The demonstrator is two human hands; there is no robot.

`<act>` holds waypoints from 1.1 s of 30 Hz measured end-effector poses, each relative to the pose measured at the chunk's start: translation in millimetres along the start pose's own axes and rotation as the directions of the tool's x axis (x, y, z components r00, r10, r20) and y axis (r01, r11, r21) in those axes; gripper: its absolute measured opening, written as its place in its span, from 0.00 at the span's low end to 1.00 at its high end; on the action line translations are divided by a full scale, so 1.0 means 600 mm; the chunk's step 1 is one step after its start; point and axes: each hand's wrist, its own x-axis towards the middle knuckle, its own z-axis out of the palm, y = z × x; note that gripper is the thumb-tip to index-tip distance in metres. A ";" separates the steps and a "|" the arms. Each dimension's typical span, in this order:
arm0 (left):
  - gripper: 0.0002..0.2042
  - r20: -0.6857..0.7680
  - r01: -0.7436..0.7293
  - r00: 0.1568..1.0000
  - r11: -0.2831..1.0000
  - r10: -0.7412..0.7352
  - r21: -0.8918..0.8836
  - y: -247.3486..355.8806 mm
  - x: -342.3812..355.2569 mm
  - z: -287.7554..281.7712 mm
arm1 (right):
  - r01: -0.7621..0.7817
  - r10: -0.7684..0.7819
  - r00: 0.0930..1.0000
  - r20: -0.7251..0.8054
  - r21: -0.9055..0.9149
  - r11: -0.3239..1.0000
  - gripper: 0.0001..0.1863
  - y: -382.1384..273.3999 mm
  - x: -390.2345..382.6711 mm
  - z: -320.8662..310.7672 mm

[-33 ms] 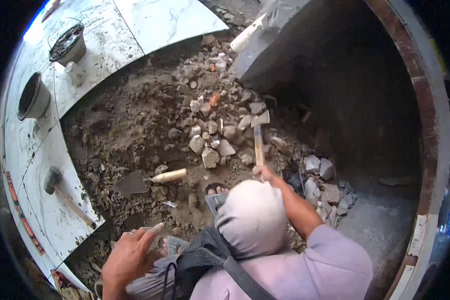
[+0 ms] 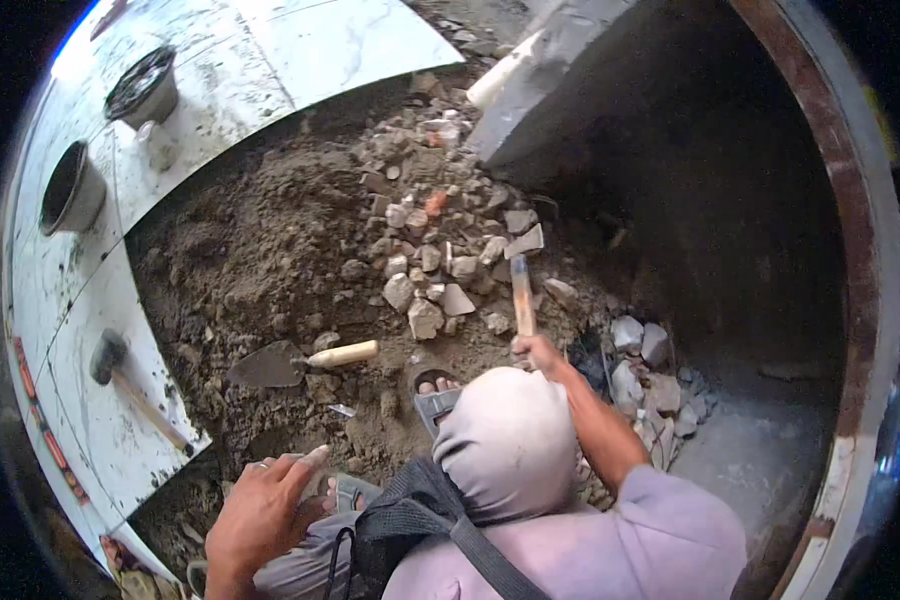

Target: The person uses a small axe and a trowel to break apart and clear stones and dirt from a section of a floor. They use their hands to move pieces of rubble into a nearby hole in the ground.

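Hammer [image 2: 522,295] right of frame centre, head at rubble [image 2: 425,270]; contact can't be made out. Right hand [image 2: 538,355]: fingers wrapped round handle, undersides hidden. Left hand [image 2: 260,510] lower left, fingers loose, holding nothing. Recess [image 2: 730,200] upper right lost in shadow. Tiles [image 2: 340,50] edge the dirt [image 2: 260,230]; working room left of rubble.

A: ok what's that hammer [image 2: 523,285] made of?
B: handle looks like plain wood, matt and kinda worn; head's metal, dull and scuffed

A: and the trowel [image 2: 344,353]?
B: smooth pale wooden grip, slight sheen; blade's dull dark metal

A: floor tiles [image 2: 360,40] are glossy, yeah?
B: yep, smooth marbled gloss under gritty smears; soil [image 2: 260,230] is rough and crumbly, rubble [image 2: 425,318] chalky and jagged; shirt [image 2: 680,530] is soft matt cloth; strap [image 2: 495,560] looks like woven webbing
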 end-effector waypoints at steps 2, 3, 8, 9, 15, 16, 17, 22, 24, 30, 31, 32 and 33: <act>0.31 0.036 0.032 0.999 0.999 -0.032 0.014 0.000 -0.001 -0.001 | 0.009 -0.005 1.000 -0.021 0.193 0.981 0.06 0.012 -0.027 -0.030; 0.31 0.045 0.018 0.999 1.000 -0.018 0.013 -0.001 0.002 -0.001 | 0.167 -0.153 0.983 -0.098 0.161 0.973 0.06 -0.016 -0.047 -0.041; 0.31 0.074 0.018 0.997 1.000 -0.019 0.014 -0.006 0.012 -0.001 | 0.862 -0.961 0.228 -0.154 -0.427 0.273 0.04 -0.292 -0.166 -0.076; 0.31 0.066 0.022 0.998 1.000 -0.021 -0.006 -0.006 0.012 -0.001 | 0.922 -0.965 0.101 -0.243 -0.341 0.183 0.04 -0.322 -0.165 -0.074; 0.31 0.058 0.007 0.998 1.000 -0.006 -0.020 -0.002 -0.001 0.002 | 0.378 -0.544 0.784 -0.298 -0.466 0.800 0.07 -0.080 -0.015 0.004; 0.31 0.042 0.000 0.999 1.000 0.001 -0.013 -0.002 -0.002 0.002 | 0.073 -0.131 0.967 -0.219 -0.256 0.964 0.07 -0.027 -0.004 0.004; 0.31 0.009 -0.010 1.000 1.000 0.011 -0.006 -0.003 -0.003 0.001 | -0.029 0.016 0.986 -0.168 -0.080 0.996 0.07 0.013 -0.006 -0.001; 0.31 0.034 0.009 0.999 1.000 -0.008 -0.014 -0.006 -0.002 0.002 | 0.444 -0.497 0.799 -0.338 -0.226 0.867 0.21 -0.057 -0.105 -0.027; 0.32 0.058 0.019 0.998 1.000 -0.019 -0.001 -0.005 0.001 0.001 | 0.832 -0.787 0.500 -0.362 -0.053 0.553 0.20 -0.156 -0.161 -0.015; 0.33 0.018 -0.015 1.000 1.000 0.015 0.002 0.003 0.004 -0.002 | 0.788 -0.967 -0.101 -0.233 -0.612 0.065 0.11 -0.405 -0.310 -0.051; 0.32 0.019 -0.016 1.000 1.000 0.016 0.000 0.003 0.003 -0.002 | 0.688 -0.974 -0.182 -0.134 -0.725 -0.028 0.10 -0.413 -0.315 -0.064; 0.32 0.021 -0.017 1.000 1.000 0.017 -0.004 0.003 0.002 -0.001 | 0.692 -0.934 -0.294 -0.202 -0.719 -0.062 0.11 -0.404 -0.291 -0.069; 0.32 0.028 -0.007 1.000 1.000 0.008 -0.006 0.002 0.001 0.000 | 0.634 -0.942 -0.289 -0.168 -0.771 -0.057 0.09 -0.390 -0.267 -0.075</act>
